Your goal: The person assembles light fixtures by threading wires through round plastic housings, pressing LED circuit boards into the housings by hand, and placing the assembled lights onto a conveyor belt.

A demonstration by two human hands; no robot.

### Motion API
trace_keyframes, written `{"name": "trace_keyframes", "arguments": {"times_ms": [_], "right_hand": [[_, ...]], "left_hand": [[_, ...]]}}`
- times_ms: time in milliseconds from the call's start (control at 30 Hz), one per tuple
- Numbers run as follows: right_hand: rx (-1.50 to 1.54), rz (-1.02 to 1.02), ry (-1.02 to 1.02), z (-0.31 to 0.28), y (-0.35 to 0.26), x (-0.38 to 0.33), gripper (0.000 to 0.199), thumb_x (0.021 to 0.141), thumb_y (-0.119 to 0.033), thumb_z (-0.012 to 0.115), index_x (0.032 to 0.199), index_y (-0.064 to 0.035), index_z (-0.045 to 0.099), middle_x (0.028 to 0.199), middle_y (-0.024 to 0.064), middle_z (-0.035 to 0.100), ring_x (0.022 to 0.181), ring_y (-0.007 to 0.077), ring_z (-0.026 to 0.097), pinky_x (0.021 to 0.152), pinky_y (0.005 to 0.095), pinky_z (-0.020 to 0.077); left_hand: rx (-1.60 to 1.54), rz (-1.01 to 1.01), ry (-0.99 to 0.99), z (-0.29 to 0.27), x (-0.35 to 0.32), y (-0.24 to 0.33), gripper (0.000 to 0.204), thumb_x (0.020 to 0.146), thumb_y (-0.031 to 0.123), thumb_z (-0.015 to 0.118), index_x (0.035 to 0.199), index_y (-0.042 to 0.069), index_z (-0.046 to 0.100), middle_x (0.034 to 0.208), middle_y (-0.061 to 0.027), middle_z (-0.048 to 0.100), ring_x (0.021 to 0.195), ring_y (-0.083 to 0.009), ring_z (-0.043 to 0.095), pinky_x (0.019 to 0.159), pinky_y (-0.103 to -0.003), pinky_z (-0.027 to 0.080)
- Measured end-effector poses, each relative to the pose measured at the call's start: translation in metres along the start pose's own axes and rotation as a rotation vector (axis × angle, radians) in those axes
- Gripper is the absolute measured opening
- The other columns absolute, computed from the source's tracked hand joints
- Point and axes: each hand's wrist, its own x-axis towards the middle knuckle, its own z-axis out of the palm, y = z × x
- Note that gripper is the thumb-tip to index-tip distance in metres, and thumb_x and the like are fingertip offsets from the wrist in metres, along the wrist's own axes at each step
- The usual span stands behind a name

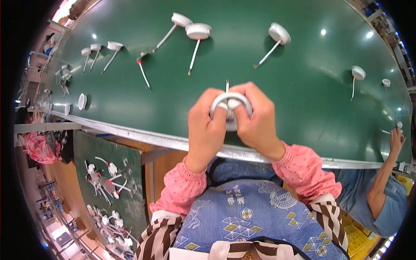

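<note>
Both of my hands hold a round white plastic housing (232, 127) above the near edge of the green work surface. My left hand (206, 123) wraps its left side and my right hand (261, 119) wraps its right side. Both thumbs press into the ring from above, side by side, their tips covered in white. A short white cable (227, 86) sticks out on the far side, bare wire ends pointing away from me. My fingers hide most of the housing, so its inside is hard to make out.
Ahead lie white round housings with cables, such as one pair (198, 31) and another (278, 34). A loose cable with a small part (139, 62) is further left, beyond a white ring (82, 101). Lower left, a side table (134, 173) bears several wired parts. A co-worker's hand (396, 141) works at right.
</note>
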Motion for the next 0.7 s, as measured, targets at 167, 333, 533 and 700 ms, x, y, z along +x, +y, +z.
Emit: {"name": "trace_keyframes", "arguments": {"times_ms": [167,333,533,700], "right_hand": [[0.192,0.122,-0.020,-0.003,0.003,0.006,0.016,0.085,0.004,0.060,0.100,0.0009,0.065,0.090,0.0131,0.068,0.078,0.0242,0.067,0.072,0.0343,0.0532],[0.386,0.271,-0.072,-0.012,-0.002,0.017,0.017,0.091,0.001,0.060,0.107,0.0030,0.065,0.095,0.0085,0.070,0.086,0.0142,0.066,0.075,0.0290,0.0539],[0.721,0.577,-0.122,-0.027,-0.008,0.028,0.026,0.093,0.000,0.062,0.119,0.0066,0.063,0.106,0.0074,0.070,0.094,0.0118,0.066,0.079,0.0275,0.0552],[0.792,0.568,-0.163,-0.030,-0.026,0.026,0.037,0.093,0.001,0.062,0.128,0.0072,0.060,0.113,0.0088,0.069,0.098,0.0151,0.067,0.085,0.0290,0.0562]], "left_hand": [[0.083,0.078,-0.054,-0.007,0.007,0.002,0.015,0.093,0.005,0.056,0.103,-0.001,0.067,0.087,-0.0042,0.064,0.076,-0.0096,0.056,0.066,-0.026,0.046],[-0.149,0.001,-0.153,-0.017,0.006,0.000,0.030,0.097,0.009,0.058,0.125,0.000,0.063,0.106,-0.0077,0.068,0.092,-0.0130,0.063,0.080,-0.029,0.052],[0.047,0.226,-0.211,-0.033,0.017,-0.018,0.034,0.101,0.011,0.057,0.133,0.000,0.060,0.122,-0.0136,0.066,0.114,-0.0232,0.060,0.101,-0.032,0.044],[0.017,0.183,-0.211,-0.024,0.012,-0.031,0.023,0.096,0.003,0.060,0.118,0.002,0.066,0.111,-0.0109,0.070,0.099,-0.0273,0.062,0.092,-0.035,0.045]]}}
